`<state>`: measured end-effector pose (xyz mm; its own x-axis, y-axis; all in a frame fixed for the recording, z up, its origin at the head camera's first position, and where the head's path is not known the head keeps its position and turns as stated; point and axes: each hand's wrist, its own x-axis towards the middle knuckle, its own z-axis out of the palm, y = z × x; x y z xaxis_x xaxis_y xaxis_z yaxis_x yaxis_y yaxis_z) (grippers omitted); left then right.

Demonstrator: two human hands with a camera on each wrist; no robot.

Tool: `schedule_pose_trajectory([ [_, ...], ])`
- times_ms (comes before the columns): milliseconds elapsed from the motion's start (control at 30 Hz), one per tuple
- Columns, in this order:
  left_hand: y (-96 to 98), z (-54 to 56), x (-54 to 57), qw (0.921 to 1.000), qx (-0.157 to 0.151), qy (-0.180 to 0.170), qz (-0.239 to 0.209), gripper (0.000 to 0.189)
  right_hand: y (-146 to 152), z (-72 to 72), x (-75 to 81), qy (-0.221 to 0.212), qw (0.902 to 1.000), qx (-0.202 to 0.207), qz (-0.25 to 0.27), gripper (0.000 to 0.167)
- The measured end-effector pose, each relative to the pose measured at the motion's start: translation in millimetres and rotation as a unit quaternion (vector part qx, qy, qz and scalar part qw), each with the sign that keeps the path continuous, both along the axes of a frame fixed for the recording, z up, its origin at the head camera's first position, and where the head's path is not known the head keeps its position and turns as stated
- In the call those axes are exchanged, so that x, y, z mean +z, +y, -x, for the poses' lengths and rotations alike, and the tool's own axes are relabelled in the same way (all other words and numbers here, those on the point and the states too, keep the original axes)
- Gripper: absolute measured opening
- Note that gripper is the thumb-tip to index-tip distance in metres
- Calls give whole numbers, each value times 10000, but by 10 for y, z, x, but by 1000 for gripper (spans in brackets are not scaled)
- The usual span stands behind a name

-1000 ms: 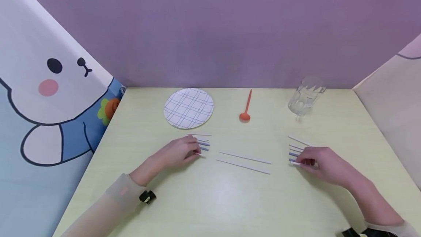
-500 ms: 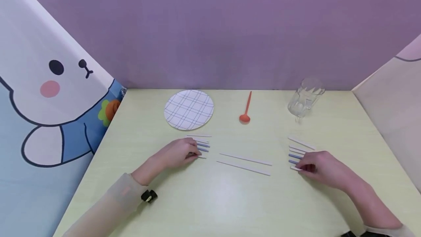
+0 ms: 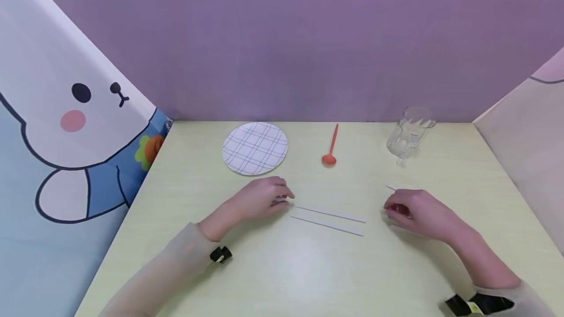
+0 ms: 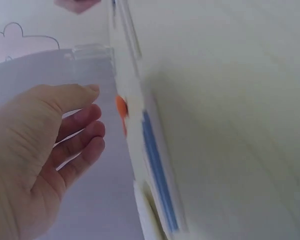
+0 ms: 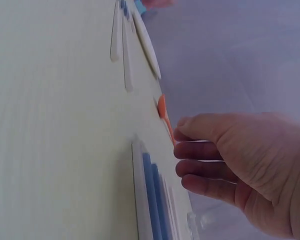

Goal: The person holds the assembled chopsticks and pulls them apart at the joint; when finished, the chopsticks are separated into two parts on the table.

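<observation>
White sticks (image 3: 328,226), blue sticks (image 5: 152,195), orange spoon (image 3: 329,160), white plate (image 3: 255,148) crossed with blue lines

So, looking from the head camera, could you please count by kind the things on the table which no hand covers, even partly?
Pale sticks: 2
Plate: 1
Orange spoon: 1
Clear cup: 1
Total: 5
Other sticks, by the left hand and right hand, are at least partly covered in that view, so left out.

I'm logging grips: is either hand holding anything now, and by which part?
Nothing is held: the left hand and the right hand are both empty, apart from the sticks.
</observation>
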<state>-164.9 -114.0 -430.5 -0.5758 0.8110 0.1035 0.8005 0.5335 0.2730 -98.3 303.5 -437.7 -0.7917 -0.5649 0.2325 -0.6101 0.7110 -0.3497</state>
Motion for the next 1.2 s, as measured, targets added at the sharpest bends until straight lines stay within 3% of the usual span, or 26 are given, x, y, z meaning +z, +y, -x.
schedule_pose_trajectory([
  [267, 431, -11, 50, 9994, -309, 93, -80, 15, -382, 135, 4, -349, 9994, -52, 9, 10],
  [533, 725, -63, -11, 9987, -280, -136, 416, 14, -684, 235, -63, -597, 9978, 292, -59, 4],
  [767, 853, -69, -127, 9972, -217, -181, 690, 14, -843, 252, -79, -651, 9966, 492, -129, 8],
  [1000, 888, -61, -198, 9963, -86, -179, 839, 16, -923, 262, -206, -588, 9962, 619, -184, 15],
  [1200, 886, -47, -191, 9974, 97, -83, 713, 14, -958, 268, -214, -423, 9977, 479, -244, 14],
])
